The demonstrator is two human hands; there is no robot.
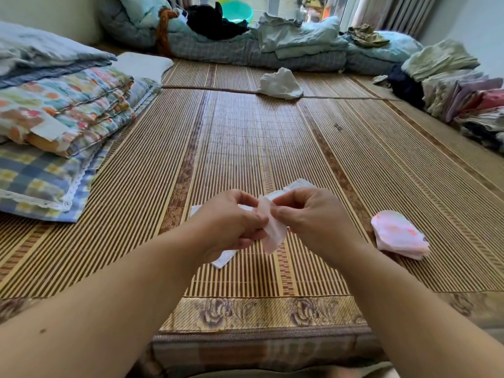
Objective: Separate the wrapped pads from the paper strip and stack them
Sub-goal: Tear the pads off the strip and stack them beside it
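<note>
A pale pink wrapped pad (273, 232) hangs between my two hands above the bamboo mat (245, 137). My left hand (227, 223) pinches its left edge and my right hand (308, 214) pinches its upper right edge. A white paper strip (296, 185) runs from behind my right hand, under both hands, and ends on the mat below my left hand. A stack of pink wrapped pads (399, 234) lies on the mat to the right of my right hand.
Folded quilts and a checked pillow (54, 148) lie along the left. A crumpled white cloth (281, 83) sits mid-mat further away. Folded clothes (461, 91) pile up on the right, and bedding lines the far edge.
</note>
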